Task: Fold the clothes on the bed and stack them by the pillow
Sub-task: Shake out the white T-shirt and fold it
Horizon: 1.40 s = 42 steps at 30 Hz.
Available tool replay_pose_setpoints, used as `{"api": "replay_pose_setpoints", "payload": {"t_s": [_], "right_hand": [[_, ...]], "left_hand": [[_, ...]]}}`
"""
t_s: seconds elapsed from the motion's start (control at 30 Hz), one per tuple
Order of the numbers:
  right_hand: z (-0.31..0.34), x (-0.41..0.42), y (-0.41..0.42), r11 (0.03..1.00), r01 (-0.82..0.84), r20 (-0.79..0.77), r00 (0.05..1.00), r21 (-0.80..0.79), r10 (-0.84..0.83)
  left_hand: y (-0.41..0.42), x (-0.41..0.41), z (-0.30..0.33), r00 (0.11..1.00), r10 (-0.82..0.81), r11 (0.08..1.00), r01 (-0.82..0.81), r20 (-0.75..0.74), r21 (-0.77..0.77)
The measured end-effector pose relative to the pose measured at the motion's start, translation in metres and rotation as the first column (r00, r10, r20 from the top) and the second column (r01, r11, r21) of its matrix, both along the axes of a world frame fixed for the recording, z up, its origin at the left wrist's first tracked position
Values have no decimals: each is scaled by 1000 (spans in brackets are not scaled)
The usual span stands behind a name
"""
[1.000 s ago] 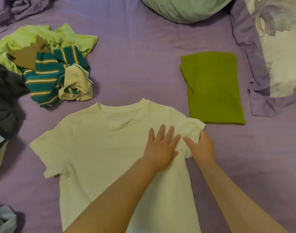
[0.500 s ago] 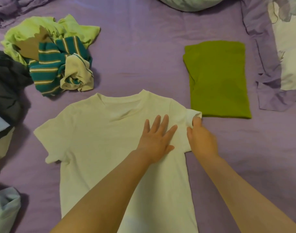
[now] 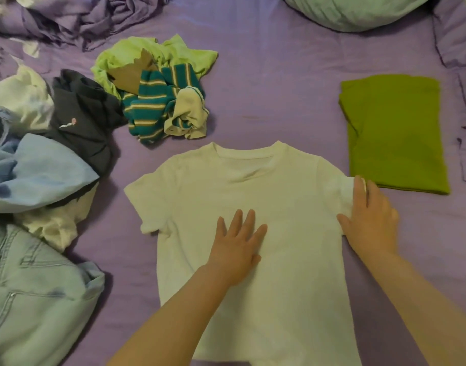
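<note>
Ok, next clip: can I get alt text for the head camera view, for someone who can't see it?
A person's left hand and right hand press flat on a white T-shirt spread face-up on a purple bedsheet, the right hand at its sleeve. A folded green garment lies to the right; unfolded clothes are heaped on the left.

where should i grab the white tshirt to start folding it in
Pinch the white t-shirt at its right sleeve edge, coming from the right, where the right hand already lies flat. The shirt is spread face-up with the left hand pressing its middle, so that side can fold inward.
</note>
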State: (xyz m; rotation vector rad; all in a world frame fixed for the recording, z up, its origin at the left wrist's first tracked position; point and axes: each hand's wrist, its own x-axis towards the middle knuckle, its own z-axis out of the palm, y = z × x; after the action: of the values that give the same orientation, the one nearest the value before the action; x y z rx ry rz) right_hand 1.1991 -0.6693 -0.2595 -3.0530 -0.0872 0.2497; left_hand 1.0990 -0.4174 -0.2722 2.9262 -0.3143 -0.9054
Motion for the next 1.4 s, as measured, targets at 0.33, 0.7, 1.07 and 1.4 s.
{"api": "replay_pose_setpoints", "payload": {"t_s": [0.33, 0.7, 1.07, 1.4], "right_hand": [[2, -163, 106, 934, -341, -298, 885, 105, 357], [-1, -267, 154, 915, -352, -452, 796, 197, 403], [9, -260, 149, 894, -127, -367, 880, 430, 301], [36, -259, 150, 800, -17, -346, 896, 599, 278]], "left_hand": [[52, -95, 19, 989, 124, 992, -123, -83, 19], [87, -195, 31, 606, 760, 428, -738, -234, -522], [92, -217, 34, 660, 737, 480, -662, -144, -576], [97, -215, 64, 246, 822, -169, -756, -514, -633]]}}
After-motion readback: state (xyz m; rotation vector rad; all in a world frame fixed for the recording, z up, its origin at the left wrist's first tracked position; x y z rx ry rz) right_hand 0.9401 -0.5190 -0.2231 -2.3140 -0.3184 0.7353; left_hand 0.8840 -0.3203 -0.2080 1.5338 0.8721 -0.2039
